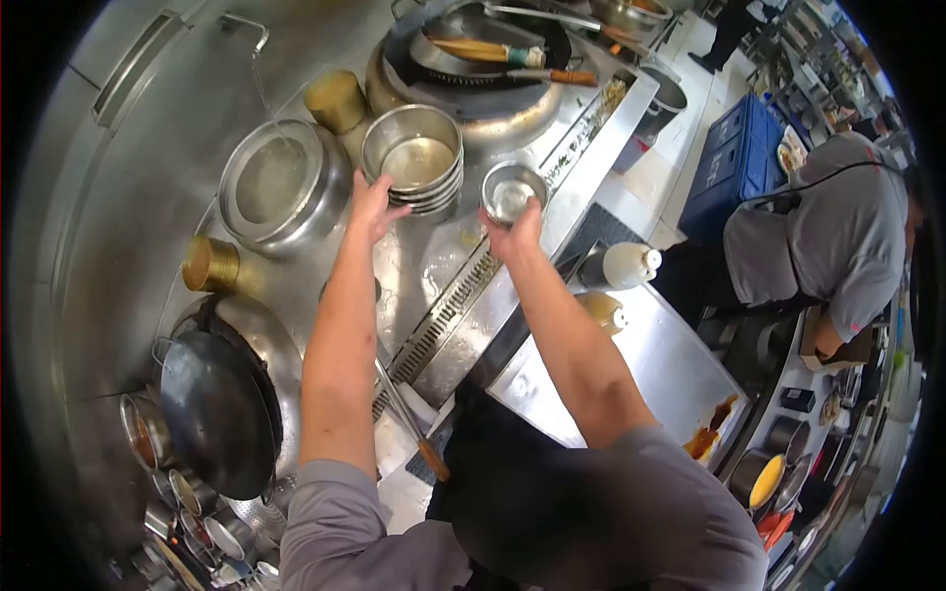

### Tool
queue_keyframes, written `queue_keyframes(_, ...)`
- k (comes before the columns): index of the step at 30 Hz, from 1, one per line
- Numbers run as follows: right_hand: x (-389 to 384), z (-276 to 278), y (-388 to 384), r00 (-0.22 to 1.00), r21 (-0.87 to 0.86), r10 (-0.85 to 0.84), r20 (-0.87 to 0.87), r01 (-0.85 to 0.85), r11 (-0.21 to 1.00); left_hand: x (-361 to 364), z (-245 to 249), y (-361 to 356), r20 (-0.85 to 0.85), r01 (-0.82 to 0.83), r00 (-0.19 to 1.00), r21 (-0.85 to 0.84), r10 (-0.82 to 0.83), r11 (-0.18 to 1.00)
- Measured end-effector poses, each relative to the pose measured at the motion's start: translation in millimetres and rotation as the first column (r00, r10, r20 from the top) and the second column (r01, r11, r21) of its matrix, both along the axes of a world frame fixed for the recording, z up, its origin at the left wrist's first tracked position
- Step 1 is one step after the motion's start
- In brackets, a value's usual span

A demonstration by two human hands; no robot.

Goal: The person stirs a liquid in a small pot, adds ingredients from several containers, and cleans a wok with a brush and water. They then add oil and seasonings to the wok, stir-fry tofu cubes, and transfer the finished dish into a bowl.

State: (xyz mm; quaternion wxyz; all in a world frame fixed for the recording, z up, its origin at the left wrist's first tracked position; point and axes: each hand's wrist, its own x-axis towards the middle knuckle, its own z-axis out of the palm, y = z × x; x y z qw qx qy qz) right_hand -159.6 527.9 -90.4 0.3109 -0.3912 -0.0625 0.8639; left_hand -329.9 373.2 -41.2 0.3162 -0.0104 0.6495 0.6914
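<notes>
My left hand (371, 208) is at the near left side of a stack of round stainless steel pots (414, 148). Its fingers are spread, with the fingertips right at the pot walls. The uppermost pot in the stack holds only a little shine of liquid or reflection at its bottom. To the right, my right hand (514, 229) grips a smaller steel bowl (513, 193) from below and the near side, its thumb by the rim. This bowl is over the front part of the steel cooktop (434, 261), near the slotted drain channel (448, 313).
A wide lidded steel pot (271, 177) and brass-coloured cylinders (336, 101) stand behind. Black woks (219, 414) rest at left, with another wok (473, 49) at the back holding brushes. A ladle (419, 433) leans close to me. Right stand plastic bottles (631, 265) and a co-worker (823, 222).
</notes>
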Motion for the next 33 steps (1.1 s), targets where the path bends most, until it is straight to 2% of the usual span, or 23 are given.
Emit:
queue_keyframes(2, -14, 2, 17, 0.991, 0.002, -0.104, 0.089, 0.105, 0.995, 1, -3, 5, -0.114, 0.034, 0.993, -0.013, -0.035, 0.999)
queue_keyframes(4, -23, 0, 41, 0.987, 0.012, -0.120, 0.109, 0.119, 0.993, 10, 2, 7, -0.130, 0.013, 0.991, -0.021, -0.016, 1.000)
queue_keyframes(7, -35, -17, 89, 0.992, 0.062, -0.057, 0.112, 0.050, 0.997, 11, -3, 9, -0.110, 0.028, 0.994, 0.042, -0.024, 0.999)
queue_keyframes(10, -39, -5, 115, 0.981, 0.202, -0.013, 0.193, -0.026, 0.979, 24, 3, 14, -0.113, -0.023, 0.993, 0.063, 0.030, 0.998)
queue_keyframes(14, -46, -11, 155, 0.960, 0.165, 0.074, 0.269, -0.122, 0.979, 43, 4, 27, -0.157, -0.037, 0.987, 0.057, 0.046, 0.998)
queue_keyframes(16, -35, 0, 156, 0.860, 0.241, 0.268, 0.434, -0.398, 0.885, 51, -8, 37, -0.103, -0.131, 0.985, 0.074, 0.138, 0.989)
queue_keyframes(18, -25, 8, 155, 0.811, 0.268, 0.337, 0.478, -0.500, 0.824, 68, 0, 48, -0.092, -0.138, 0.985, 0.061, 0.144, 0.989)
queue_keyframes(21, -17, 7, 153, 0.825, 0.484, 0.147, 0.545, -0.453, 0.749, 79, -10, 67, -0.080, -0.141, 0.986, 0.105, 0.149, 0.984)
queue_keyframes(22, -12, 6, 147, 0.871, 0.616, 0.077, 0.485, -0.402, 0.677, 85, -10, 76, -0.092, -0.141, 0.984, 0.102, 0.150, 0.985)
queue_keyframes(24, -3, 33, 122, 0.886, 0.756, -0.048, 0.461, -0.364, 0.544, 80, -59, 103, -0.389, -0.204, 0.897, 0.062, 0.212, 0.977)
queue_keyframes(26, 13, 71, 90, 0.900, 0.793, -0.086, 0.427, -0.327, 0.514, 102, -33, 113, -0.385, -0.236, 0.891, 0.064, 0.242, 0.970)
queue_keyframes(28, 27, 95, 66, 0.925, 0.874, -0.134, 0.356, -0.279, 0.397, 116, -41, 131, -0.516, -0.321, 0.817, -0.034, 0.258, 0.947)
queue_keyframes(30, 47, 109, 44, 0.950, 0.935, -0.104, 0.294, -0.263, 0.238, 123, -32, 135, -0.382, -0.225, 0.900, 0.001, 0.209, 0.974)
queue_keyframes(31, 58, 122, 27, 0.939, 0.936, -0.110, 0.325, -0.302, 0.181, 124, -39, 140, -0.432, -0.197, 0.883, 0.008, 0.181, 0.980)
queue_keyframes(32, 68, 127, 12, 0.935, 0.928, -0.100, 0.340, -0.316, 0.198, 123, -49, 141, -0.483, -0.173, 0.862, 0.009, 0.156, 0.985)
queue_keyframes(33, 79, 120, 3, 0.908, 0.905, -0.089, 0.410, -0.393, 0.164, 122, -63, 138, -0.451, -0.129, 0.876, 0.120, 0.170, 0.984)
